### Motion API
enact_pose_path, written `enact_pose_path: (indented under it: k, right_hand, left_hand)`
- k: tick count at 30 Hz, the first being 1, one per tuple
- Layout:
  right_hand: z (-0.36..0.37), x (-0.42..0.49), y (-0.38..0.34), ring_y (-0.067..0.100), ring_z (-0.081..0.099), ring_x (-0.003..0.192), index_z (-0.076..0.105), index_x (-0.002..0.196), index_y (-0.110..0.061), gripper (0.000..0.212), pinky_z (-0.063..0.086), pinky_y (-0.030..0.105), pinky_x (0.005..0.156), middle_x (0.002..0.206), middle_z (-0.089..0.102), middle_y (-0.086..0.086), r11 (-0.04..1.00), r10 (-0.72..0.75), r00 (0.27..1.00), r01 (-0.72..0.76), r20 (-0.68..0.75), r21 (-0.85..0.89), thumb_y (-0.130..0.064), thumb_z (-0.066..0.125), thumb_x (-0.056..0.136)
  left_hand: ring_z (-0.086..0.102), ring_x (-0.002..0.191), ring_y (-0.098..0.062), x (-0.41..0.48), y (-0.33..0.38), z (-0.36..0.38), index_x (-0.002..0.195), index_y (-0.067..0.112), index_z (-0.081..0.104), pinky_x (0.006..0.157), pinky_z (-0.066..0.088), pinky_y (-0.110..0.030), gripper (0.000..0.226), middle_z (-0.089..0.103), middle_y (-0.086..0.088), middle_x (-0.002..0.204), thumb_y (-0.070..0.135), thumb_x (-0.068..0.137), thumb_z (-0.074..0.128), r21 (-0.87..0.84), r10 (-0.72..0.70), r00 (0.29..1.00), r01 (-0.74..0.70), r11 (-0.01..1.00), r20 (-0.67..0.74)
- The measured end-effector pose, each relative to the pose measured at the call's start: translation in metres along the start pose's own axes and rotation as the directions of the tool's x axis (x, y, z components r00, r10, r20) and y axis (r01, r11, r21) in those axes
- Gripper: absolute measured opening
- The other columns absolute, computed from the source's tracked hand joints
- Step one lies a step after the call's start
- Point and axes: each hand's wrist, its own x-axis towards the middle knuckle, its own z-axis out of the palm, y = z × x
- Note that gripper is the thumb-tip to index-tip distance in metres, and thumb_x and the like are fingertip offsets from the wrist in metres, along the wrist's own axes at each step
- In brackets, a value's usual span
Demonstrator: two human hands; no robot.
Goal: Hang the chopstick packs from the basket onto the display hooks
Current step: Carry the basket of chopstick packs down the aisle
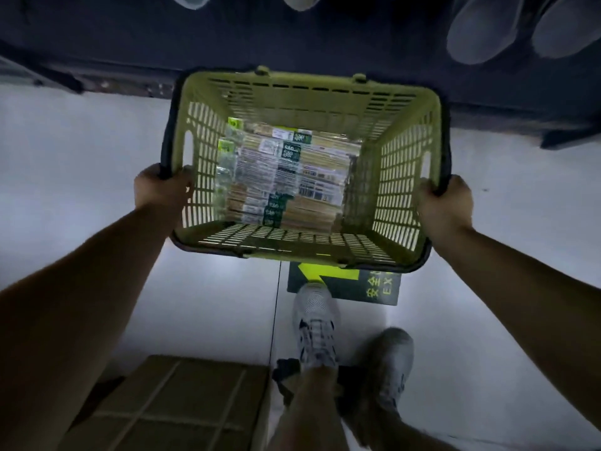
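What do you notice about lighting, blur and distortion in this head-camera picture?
Head view: dim overall, the pale floor brightest near the basket; wide lens bows the forearms outward; clear wrap on the chopstick packs glints, print slightly blurred; the cardboard box lies in shadow.

I have both bare arms stretched forward and down, forearms spread wide and angling in toward each other. My left hand (162, 188) grips the rim of the basket (302, 92) at its near left corner. My right hand (445, 203) grips the near right corner, back of the hand up.
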Motion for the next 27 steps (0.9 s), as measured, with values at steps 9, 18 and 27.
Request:
enact_pose_path:
  k: [9,18,27]
  right_hand:
    - [-0.108,-0.063,-0.014,0.013,0.049,0.062,0.053,0.092,-0.007,0.025,0.033,0.024,0.051,0.074,0.050,-0.001,0.996,0.067,0.992,-0.061,-0.103,0.060,-0.031,0.052,0.100]
    - [-0.325,-0.212,-0.032,0.030,0.056,0.061,0.054,0.088,-0.010,0.024,0.046,0.039,0.053,0.073,0.057,0.013,0.932,0.322,0.938,-0.291,-0.130,0.215,-0.032,0.055,0.097]
    - [-0.501,-0.347,-0.020,0.028,0.071,0.064,0.058,0.090,-0.021,0.015,0.059,0.038,0.048,0.077,0.071,0.008,0.780,0.505,0.838,-0.342,-0.205,0.524,-0.031,0.054,0.100]
  left_hand:
    - [0.067,0.069,-0.022,-0.096,0.033,-0.051,0.075,0.020,0.064,0.064,0.053,-0.031,0.028,0.071,0.002,0.074,0.046,0.084,0.068,0.083,0.085,0.992,-0.092,0.992,0.089]
    - [0.069,0.064,-0.020,-0.270,0.174,-0.154,0.079,0.019,0.064,0.054,0.050,-0.029,0.039,0.071,0.004,0.071,0.054,0.094,0.057,0.283,0.253,0.924,-0.334,0.899,0.287]
    - [0.063,0.072,-0.028,-0.428,0.317,-0.175,0.083,0.018,0.057,0.067,0.053,-0.044,0.038,0.067,-0.004,0.078,0.054,0.093,0.054,0.314,0.500,0.753,-0.642,0.699,0.427]
